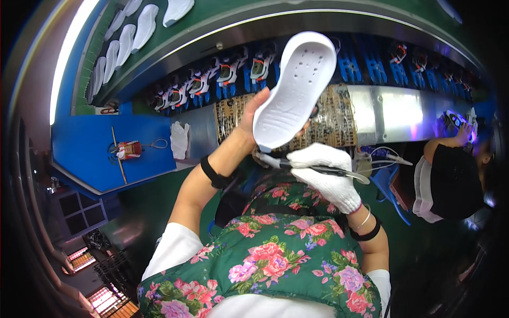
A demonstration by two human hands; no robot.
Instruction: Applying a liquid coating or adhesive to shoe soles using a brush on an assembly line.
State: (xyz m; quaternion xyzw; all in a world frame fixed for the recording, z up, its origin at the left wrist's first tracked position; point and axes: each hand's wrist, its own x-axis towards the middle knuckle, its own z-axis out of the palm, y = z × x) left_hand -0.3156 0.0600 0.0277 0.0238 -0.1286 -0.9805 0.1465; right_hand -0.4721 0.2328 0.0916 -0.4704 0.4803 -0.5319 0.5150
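Observation:
My bare left hand [251,117] grips a white shoe sole [295,90] along its left edge, some fingers hidden behind it. The sole is held tilted, its hollow inner face toward me, with small holes at the upper end and ridges at the lower. My right hand [327,174], in a white knitted glove, is closed around a slim dark-handled tool [323,169] with a pale tube at its rear. The tool's pale front end lies just below the sole's lower end; whether it touches cannot be made out.
Shoe uppers on blue stands [229,73] line the rack behind the sole. More white soles [145,26] lie on a green belt at the upper left. Leftward are a blue side table [79,153] and a white glove [180,140]. At right, a co-worker's arm [450,142] reaches a lit shoe.

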